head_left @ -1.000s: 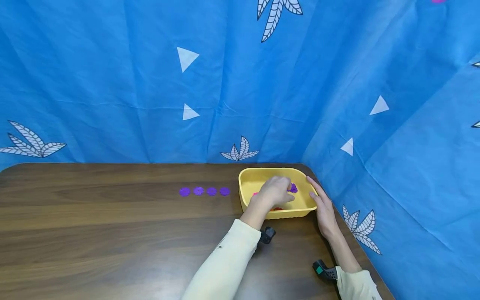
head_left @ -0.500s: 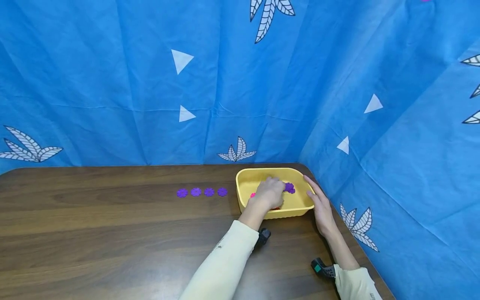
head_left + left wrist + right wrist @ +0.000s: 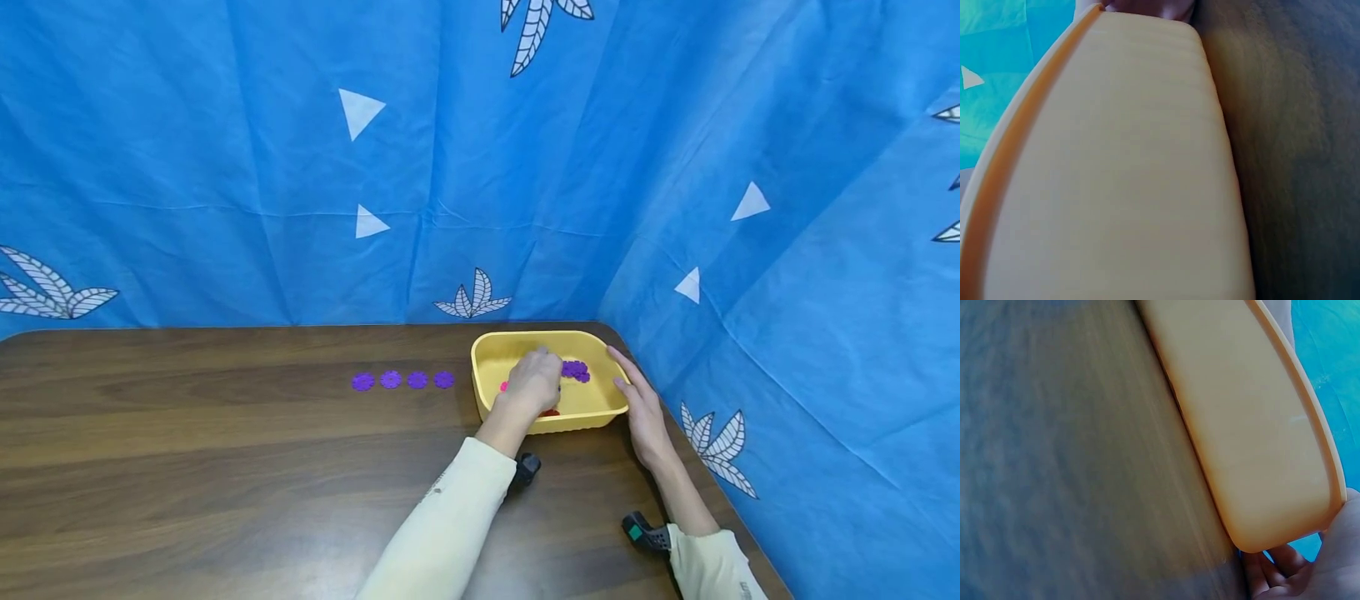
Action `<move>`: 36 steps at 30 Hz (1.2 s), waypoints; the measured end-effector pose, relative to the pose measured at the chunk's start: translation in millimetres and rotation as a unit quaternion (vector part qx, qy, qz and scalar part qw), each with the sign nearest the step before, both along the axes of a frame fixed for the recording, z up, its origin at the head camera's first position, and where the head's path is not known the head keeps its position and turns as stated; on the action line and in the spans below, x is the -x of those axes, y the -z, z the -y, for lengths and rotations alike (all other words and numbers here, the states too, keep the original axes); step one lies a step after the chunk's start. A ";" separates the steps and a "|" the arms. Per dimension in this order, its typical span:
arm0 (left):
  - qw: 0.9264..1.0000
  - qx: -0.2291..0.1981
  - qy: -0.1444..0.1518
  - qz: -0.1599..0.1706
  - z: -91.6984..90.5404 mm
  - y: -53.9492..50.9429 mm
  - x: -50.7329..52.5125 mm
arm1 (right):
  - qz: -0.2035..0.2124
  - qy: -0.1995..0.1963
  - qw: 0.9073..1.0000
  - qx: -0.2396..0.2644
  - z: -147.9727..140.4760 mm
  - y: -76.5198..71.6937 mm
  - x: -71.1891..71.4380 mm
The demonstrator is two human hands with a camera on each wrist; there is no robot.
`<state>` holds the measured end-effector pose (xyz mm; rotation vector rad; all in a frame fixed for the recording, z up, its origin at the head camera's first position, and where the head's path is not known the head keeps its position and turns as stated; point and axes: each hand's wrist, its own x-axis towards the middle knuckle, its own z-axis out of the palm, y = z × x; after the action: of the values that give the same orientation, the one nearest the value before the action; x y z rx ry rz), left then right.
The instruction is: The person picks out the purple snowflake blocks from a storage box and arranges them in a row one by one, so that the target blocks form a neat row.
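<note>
Inside a yellow tub (image 3: 573,424), my left hand (image 3: 531,383) reaches down, its fingertips hidden under the hand; whether it holds a piece cannot be told. Purple pieces (image 3: 576,372) lie just right of it, with a red piece (image 3: 550,412) below and a bit of pink (image 3: 503,387) at its left. My right hand (image 3: 647,421) grips the tub's right end, thumb at the rim. In the right wrist view, fingers of the right hand (image 3: 1319,562) curl against the tub's (image 3: 1254,437) outer corner. The left wrist view mostly shows the tub's wall (image 3: 1116,156).
Several flat purple discs (image 3: 417,380) lie in a row left of the tub on the brown wooden table (image 3: 225,467). A blue patterned curtain (image 3: 300,167) hangs behind the table and along its right side.
My left hand has shifted slightly left within the tub, with its fingers pointing down, and more of the purple pieces shows. My right hand keeps its place on the tub.
</note>
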<state>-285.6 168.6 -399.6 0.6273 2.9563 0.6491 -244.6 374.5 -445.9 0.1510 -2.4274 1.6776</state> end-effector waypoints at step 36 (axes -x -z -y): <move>0.962 -0.266 -0.054 -0.029 64.6 -34.4 4.1 | -0.035 -0.011 0.999 -0.018 -2.7 1.8 -0.5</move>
<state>-289.8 103.9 -365.1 0.5137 2.8790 1.4839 -244.1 377.2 -447.6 0.2374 -2.4137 1.6113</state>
